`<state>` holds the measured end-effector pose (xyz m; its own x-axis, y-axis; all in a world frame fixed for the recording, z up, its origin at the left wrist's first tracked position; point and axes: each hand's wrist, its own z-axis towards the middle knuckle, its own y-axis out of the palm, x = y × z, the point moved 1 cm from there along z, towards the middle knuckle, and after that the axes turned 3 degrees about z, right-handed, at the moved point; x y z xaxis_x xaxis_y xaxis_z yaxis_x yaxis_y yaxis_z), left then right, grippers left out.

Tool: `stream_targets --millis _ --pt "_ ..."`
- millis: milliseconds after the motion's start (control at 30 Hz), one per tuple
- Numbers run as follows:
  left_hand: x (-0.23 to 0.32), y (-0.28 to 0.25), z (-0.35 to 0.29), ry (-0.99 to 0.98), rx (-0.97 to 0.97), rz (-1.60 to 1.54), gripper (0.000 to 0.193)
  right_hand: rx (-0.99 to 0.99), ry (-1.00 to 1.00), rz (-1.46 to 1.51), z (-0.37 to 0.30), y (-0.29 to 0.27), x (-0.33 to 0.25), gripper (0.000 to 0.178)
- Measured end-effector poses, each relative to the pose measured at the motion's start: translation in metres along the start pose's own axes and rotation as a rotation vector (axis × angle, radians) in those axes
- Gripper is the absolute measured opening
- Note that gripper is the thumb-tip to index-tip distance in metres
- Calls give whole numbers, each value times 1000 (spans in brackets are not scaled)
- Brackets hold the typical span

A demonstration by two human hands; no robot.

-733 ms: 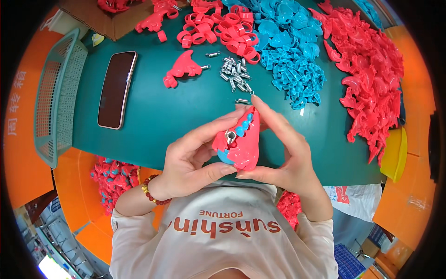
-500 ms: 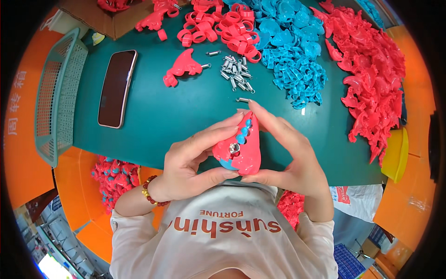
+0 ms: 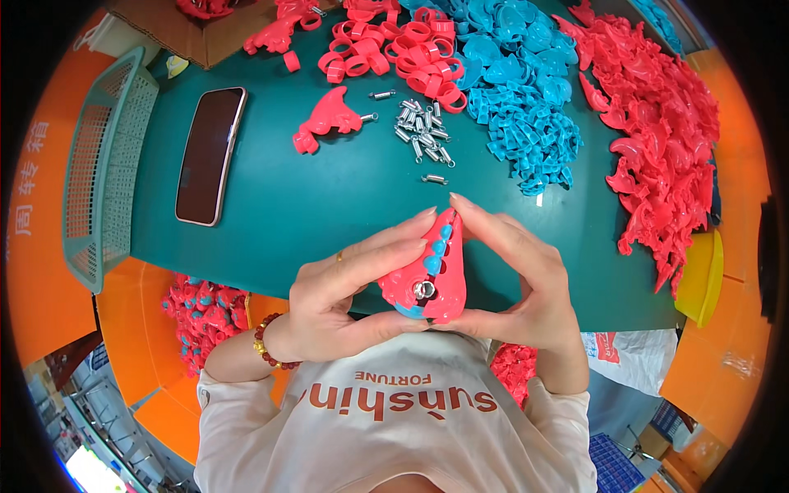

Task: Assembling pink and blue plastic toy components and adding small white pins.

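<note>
- Head view: a red plastic toy (image 3: 431, 275) with blue teeth and a small metal part set in it sits low in the centre of the frame, just above the person's chest and over the near edge of the green surface (image 3: 329, 205).
- The left hand (image 3: 345, 296) has its fingers wrapped around the toy's left side, thumb under it; the right hand (image 3: 518, 287) closes its fingers on the right side, index tip at the toy's pointed top.
- Upper centre: a scatter of metal springs (image 3: 421, 131), with a single red piece (image 3: 327, 119) to their left.
- Top of the frame: red rings (image 3: 399, 49), a heap of blue pieces (image 3: 522, 99), and at right a heap of red shells (image 3: 657, 140).
- Left: a dark phone (image 3: 211, 154) lying flat, beside a green mesh basket (image 3: 99, 189).
- A brown cardboard box (image 3: 193, 33) at upper left is cut off by the rim.
- An orange bin with white signs stands at far left; the signs bend with the lens.
- Lower left, red pieces (image 3: 201, 312) lie in an orange crate, partly hidden by the surface.
</note>
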<state>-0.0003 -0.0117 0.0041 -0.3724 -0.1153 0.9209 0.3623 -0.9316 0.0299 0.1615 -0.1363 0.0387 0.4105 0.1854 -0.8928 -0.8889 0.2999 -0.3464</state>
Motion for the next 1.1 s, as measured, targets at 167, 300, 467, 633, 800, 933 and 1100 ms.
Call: stream_targets --millis 167,300,467,633,800,933,1100 --pt "0 -3 -2 -9 -8 108 58 -98 108 89 -1 -6 3 92" --pt "2 -7 3 -61 -41 135 58 -69 58 89 3 -3 9 92" --pt "4 -7 7 -178 -68 84 68 -19 150 201 -2 4 11 92" --pt "9 4 5 -245 103 -139 81 70 438 526 0 5 14 93" --pt "8 -10 9 -161 -145 220 85 -64 441 805 -4 5 22 80" --pt "3 -11 11 -173 -181 210 88 -44 477 919 -4 8 23 65" --pt "-1 -20 11 -127 -249 237 95 -34 521 875 -3 6 16 57"
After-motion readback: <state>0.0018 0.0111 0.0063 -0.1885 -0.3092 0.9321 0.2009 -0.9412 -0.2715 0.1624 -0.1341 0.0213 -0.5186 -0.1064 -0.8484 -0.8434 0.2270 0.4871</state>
